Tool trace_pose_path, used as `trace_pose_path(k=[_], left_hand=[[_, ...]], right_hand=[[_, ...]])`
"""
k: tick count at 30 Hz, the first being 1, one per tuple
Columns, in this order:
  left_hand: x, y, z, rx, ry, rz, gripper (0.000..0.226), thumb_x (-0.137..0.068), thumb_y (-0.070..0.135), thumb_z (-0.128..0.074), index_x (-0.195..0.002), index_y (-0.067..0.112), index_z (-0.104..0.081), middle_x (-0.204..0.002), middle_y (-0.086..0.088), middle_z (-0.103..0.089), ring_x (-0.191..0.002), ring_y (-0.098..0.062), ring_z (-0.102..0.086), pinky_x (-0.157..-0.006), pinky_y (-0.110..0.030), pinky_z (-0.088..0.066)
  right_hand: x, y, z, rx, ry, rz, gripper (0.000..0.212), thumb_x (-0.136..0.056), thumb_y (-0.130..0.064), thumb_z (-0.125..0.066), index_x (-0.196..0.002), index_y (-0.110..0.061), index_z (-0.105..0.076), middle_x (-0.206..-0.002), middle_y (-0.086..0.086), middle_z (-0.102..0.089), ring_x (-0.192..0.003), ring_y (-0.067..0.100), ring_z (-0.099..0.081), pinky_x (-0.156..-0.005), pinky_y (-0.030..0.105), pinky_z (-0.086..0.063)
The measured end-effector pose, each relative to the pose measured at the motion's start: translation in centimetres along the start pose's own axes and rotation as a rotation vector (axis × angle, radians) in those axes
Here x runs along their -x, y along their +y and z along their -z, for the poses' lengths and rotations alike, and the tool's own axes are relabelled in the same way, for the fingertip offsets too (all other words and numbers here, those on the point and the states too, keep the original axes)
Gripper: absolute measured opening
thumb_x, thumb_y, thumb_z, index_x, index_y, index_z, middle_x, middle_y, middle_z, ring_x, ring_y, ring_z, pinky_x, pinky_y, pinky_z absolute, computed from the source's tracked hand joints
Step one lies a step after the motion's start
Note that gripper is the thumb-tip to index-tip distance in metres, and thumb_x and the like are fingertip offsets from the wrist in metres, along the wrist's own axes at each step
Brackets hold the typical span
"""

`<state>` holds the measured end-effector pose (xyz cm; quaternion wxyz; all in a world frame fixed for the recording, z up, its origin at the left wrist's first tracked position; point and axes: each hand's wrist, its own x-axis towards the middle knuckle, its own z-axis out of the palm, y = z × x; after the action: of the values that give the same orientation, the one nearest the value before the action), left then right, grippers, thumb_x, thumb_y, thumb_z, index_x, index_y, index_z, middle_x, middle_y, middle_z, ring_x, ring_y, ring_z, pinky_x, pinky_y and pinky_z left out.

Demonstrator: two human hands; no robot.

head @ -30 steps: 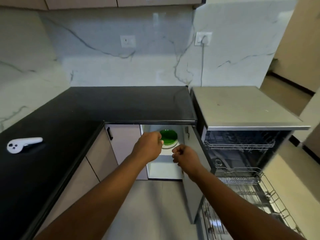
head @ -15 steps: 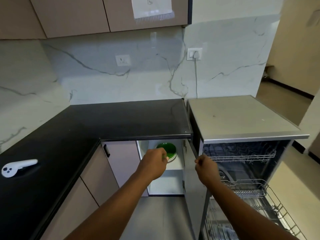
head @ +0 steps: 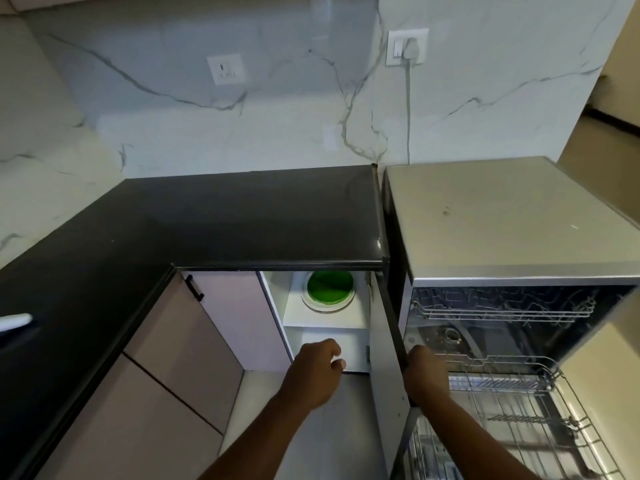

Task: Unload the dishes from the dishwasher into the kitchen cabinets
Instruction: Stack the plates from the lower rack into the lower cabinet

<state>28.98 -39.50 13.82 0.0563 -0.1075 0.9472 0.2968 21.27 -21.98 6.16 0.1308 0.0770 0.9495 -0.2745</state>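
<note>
A green plate (head: 330, 286) lies on top of a white plate (head: 313, 305) on the upper shelf (head: 325, 322) of the open lower cabinet. My left hand (head: 317, 370) hangs in front of the cabinet opening below that shelf, fingers loosely curled and holding nothing. My right hand (head: 427, 374) grips the edge of the open cabinet door (head: 386, 358), which stands edge-on towards me. To the right is the open dishwasher (head: 519, 306) with its wire lower rack (head: 512, 410) pulled out; I see no dishes in the racks.
A black countertop (head: 225, 223) wraps around the corner above the cabinets. A white controller (head: 14, 322) lies at its left edge. Closed cabinet doors (head: 180, 368) line the left side. A plug and cord (head: 408, 50) hang on the marble wall.
My left hand has drawn back out of the cabinet, leaving the green plate on the shelf. My right hand moved right and took hold of the cabinet door's edge. The view rose, then dipped.
</note>
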Motion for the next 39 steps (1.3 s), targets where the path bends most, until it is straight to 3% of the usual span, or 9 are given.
trace_pose_path(k=[5, 11, 15, 18, 21, 25, 29, 35, 39], left_hand=[[-2.0, -1.0, -1.6, 0.001, -0.001, 0.006, 0.020, -0.094, 0.023, -0.055, -0.104, 0.008, -0.061, -0.099, -0.006, -0.065, -0.081, -0.007, -0.054, -0.062, -0.002, -0.032], [-3.7, -2.3, -2.3, 0.012, -0.010, 0.058, 0.026, -0.091, 0.028, -0.061, -0.109, 0.010, -0.060, -0.107, -0.003, -0.066, -0.088, -0.006, -0.058, -0.069, -0.001, -0.040], [-4.0, -4.4, -2.2, -0.149, -0.002, 0.058, 0.043, -0.093, 0.035, -0.056, -0.132, 0.019, -0.046, -0.132, 0.002, -0.051, -0.114, -0.011, -0.056, -0.095, -0.020, -0.047], [-4.5, -6.2, -1.7, -0.318, -0.054, 0.022, 0.049, -0.096, 0.031, -0.051, -0.141, 0.018, -0.035, -0.146, -0.001, -0.036, -0.124, -0.015, -0.049, -0.103, -0.025, -0.042], [-6.3, -8.1, -1.4, -0.444, -0.124, 0.019, 0.052, -0.097, 0.019, -0.049, -0.144, 0.011, -0.030, -0.151, -0.010, -0.029, -0.132, -0.023, -0.039, -0.106, -0.031, -0.039], [-9.3, -10.6, 0.0, -0.472, -0.065, -0.035, 0.038, -0.095, 0.023, -0.053, -0.129, 0.008, -0.049, -0.128, -0.013, -0.052, -0.115, -0.024, -0.052, -0.093, -0.032, -0.045], [-13.2, -12.8, 2.2, -0.474, 0.042, -0.121, 0.084, -0.022, 0.050, -0.093, -0.098, 0.020, -0.071, -0.093, -0.004, -0.071, -0.077, -0.016, -0.069, -0.060, -0.022, -0.056], [-19.0, -15.5, 3.0, -0.630, 0.210, -0.159, 0.108, -0.047, 0.045, -0.089, -0.139, 0.010, -0.043, -0.145, -0.017, -0.043, -0.129, -0.036, -0.047, -0.095, -0.046, -0.050], [-22.4, -17.5, 4.8, -0.608, 0.179, -0.131, 0.134, -0.048, 0.062, -0.082, -0.151, 0.012, -0.012, -0.160, -0.015, -0.005, -0.146, -0.037, -0.007, -0.114, -0.049, -0.027]], right_hand=[[-1.3, -0.1, -2.3, -0.231, -0.007, -0.081, 0.014, -0.089, -0.010, -0.057, -0.082, -0.015, -0.068, -0.078, 0.005, -0.067, -0.072, 0.019, -0.066, -0.067, 0.034, -0.057], [-0.1, -4.4, -3.7, -0.659, -0.469, -0.063, 0.018, -0.086, 0.008, -0.055, -0.083, -0.005, -0.068, -0.082, 0.012, -0.071, -0.074, 0.021, -0.071, -0.072, 0.035, -0.058], [-1.1, -6.3, -5.0, -0.210, -0.198, 0.495, 0.023, -0.082, 0.001, -0.063, -0.095, -0.017, -0.066, -0.097, -0.004, -0.065, -0.086, 0.007, -0.061, -0.069, 0.003, -0.039], [-2.6, -7.2, -5.8, 0.076, -0.082, 0.841, 0.035, -0.065, -0.005, -0.078, -0.094, -0.021, -0.067, -0.091, -0.003, -0.065, -0.079, 0.013, -0.064, -0.063, 0.015, -0.044], [-4.3, -8.9, -6.5, 0.334, -0.193, 1.045, 0.036, -0.081, -0.014, -0.067, -0.116, -0.021, -0.061, -0.116, 0.003, -0.059, -0.102, 0.021, -0.061, -0.079, 0.028, -0.050], [-5.8, -11.9, -7.2, 0.443, -0.109, 1.008, 0.061, -0.057, -0.022, -0.087, -0.114, -0.023, -0.063, -0.119, 0.003, -0.059, -0.103, 0.020, -0.062, -0.082, 0.030, -0.054], [-8.8, -15.6, -8.1, 0.398, 0.033, 0.926, 0.082, -0.038, -0.026, -0.093, -0.114, -0.028, -0.060, -0.120, 0.003, -0.056, -0.105, 0.023, -0.064, -0.082, 0.035, -0.055], [-13.4, -18.1, -9.1, 0.505, 0.169, 0.812, 0.113, -0.052, -0.025, -0.090, -0.148, -0.017, -0.031, -0.156, 0.017, -0.021, -0.143, 0.035, -0.018, -0.109, 0.051, -0.026], [-15.5, -18.6, -10.0, 0.526, 0.160, 0.814, 0.111, -0.051, -0.032, -0.091, -0.145, -0.011, -0.035, -0.151, 0.016, -0.033, -0.138, 0.033, -0.032, -0.108, 0.046, -0.031]])
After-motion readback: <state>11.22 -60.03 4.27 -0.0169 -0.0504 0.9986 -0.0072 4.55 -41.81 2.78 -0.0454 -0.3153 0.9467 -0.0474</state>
